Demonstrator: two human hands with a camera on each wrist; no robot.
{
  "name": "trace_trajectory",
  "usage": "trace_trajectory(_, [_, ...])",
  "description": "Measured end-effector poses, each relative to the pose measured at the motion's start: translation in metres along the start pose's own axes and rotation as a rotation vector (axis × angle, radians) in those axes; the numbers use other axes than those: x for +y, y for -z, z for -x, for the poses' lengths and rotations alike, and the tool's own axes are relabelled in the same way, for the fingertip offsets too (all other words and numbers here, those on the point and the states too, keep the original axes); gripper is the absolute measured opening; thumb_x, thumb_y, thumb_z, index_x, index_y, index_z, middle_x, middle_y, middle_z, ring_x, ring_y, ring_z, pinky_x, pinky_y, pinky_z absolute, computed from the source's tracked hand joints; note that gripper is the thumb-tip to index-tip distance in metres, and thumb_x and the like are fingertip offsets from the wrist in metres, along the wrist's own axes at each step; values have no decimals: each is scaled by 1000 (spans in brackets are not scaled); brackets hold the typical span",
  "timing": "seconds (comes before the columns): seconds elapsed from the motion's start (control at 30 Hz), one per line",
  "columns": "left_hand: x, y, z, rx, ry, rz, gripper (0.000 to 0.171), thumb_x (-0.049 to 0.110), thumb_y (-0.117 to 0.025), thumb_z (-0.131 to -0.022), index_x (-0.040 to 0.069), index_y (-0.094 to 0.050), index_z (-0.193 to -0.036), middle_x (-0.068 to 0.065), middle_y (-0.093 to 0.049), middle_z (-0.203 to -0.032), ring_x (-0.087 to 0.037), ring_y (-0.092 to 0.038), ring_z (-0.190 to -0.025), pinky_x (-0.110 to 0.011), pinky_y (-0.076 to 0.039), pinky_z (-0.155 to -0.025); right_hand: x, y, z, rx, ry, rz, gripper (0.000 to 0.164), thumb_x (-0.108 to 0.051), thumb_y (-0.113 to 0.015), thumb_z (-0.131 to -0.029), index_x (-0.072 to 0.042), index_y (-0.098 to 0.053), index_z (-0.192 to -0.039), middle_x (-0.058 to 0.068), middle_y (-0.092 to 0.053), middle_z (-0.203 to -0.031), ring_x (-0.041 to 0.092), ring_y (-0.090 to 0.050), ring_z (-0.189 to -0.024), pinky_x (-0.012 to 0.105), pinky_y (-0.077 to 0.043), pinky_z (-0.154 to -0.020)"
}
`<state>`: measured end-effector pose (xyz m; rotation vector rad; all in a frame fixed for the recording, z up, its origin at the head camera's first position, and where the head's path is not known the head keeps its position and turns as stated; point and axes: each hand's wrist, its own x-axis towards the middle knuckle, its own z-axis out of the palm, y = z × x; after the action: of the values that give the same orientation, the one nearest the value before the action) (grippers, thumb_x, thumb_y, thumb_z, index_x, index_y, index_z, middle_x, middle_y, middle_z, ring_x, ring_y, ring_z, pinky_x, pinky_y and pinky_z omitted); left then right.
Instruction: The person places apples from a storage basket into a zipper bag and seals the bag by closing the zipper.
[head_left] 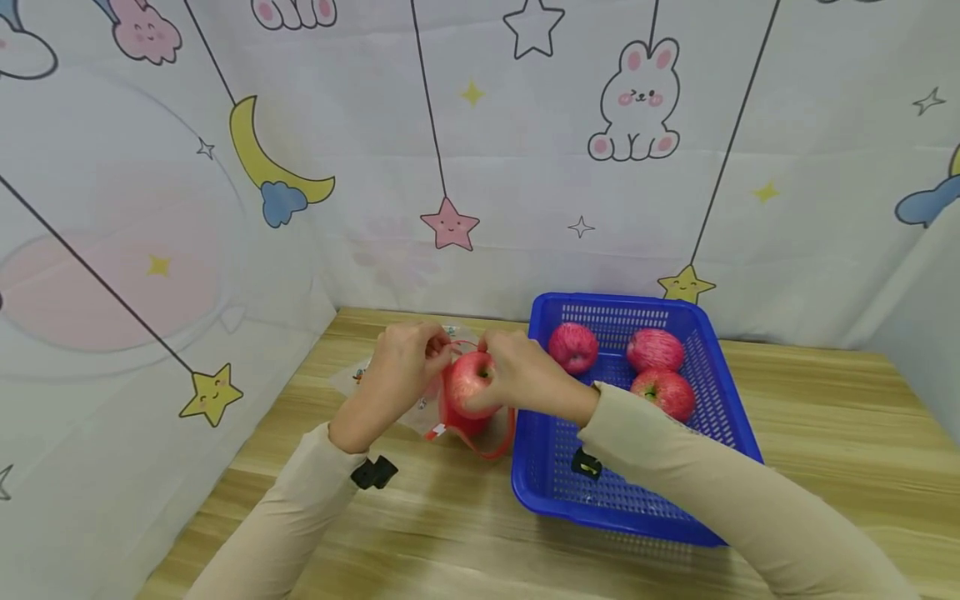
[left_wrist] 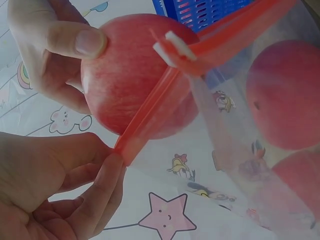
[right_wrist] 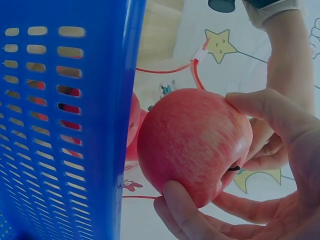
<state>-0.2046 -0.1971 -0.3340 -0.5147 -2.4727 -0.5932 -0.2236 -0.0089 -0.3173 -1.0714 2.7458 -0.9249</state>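
My right hand [head_left: 519,371] grips a red apple [head_left: 469,385] at the mouth of a clear plastic bag [left_wrist: 210,150] with a red rim and cartoon prints. In the right wrist view the thumb and fingers curl round that apple [right_wrist: 192,145], whose dark stem faces the palm. My left hand [head_left: 401,367] pinches the bag's red rim [left_wrist: 145,112] between thumb and fingers, left of the apple. Through the bag's film, two more apples [left_wrist: 287,95] show inside, the lower one cut off by the left wrist view's edge.
A blue plastic basket [head_left: 525,467] with slotted walls stands right of the bag, holding three apples [head_left: 573,347]. Both rest on a wood-grain table [head_left: 420,533]. White curtains with cartoon prints [head_left: 525,167] hang behind and at the left side.
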Motion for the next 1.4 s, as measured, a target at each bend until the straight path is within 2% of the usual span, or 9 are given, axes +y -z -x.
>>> trace_trajectory(0.4, [-2, -1, 1, 11, 12, -12, 10, -3, -73, -79, 5, -69, -73, 0, -63, -66, -15, -58, -59, -32, -50, -56, 0, -12, -3, 83, -16, 3, 41, -28, -87, -69, -5, -57, -86, 1, -56, -73, 15, -52, -60, 23, -43, -51])
trace_trajectory(0.63, [-3, -1, 2, -4, 33, -7, 11, -4, -74, -79, 4, -69, -74, -1, -62, -65, -13, -56, -58, -29, -49, -54, -1, -16, -6, 95, -28, -13, 40, -27, -87, -70, -5, -59, -88, 1, -59, -74, 16, -55, -63, 23, -46, -53])
trace_trajectory(0.93, [-5, 1, 2, 24, 24, -10, 12, -6, -72, -76, 4, -67, -72, -1, -63, -64, -15, -57, -57, -31, -48, -53, -2, -20, -12, 99, -12, -9, 40, -27, -86, -68, -4, -59, -87, 0, -58, -72, 17, -55, -64, 23, -45, -53])
trace_trajectory(1.13, [-6, 2, 2, 23, 39, -18, 11, -5, -72, -76, 4, -68, -73, -1, -62, -64, -15, -56, -57, -31, -47, -53, -3, -22, -15, 87, -36, -18, 41, -27, -87, -69, -3, -60, -90, 0, -59, -72, 18, -55, -64, 23, -44, -52])
trace_trajectory(1.4, [-6, 4, 1, 23, 39, -26, 9, -6, -72, -76, 2, -69, -74, -3, -64, -66, -16, -57, -58, -31, -49, -54, -3, -24, -20, 91, -52, -16, 41, -28, -88, -68, -4, -61, -89, -1, -54, -67, 15, -50, -63, 22, -37, -50])
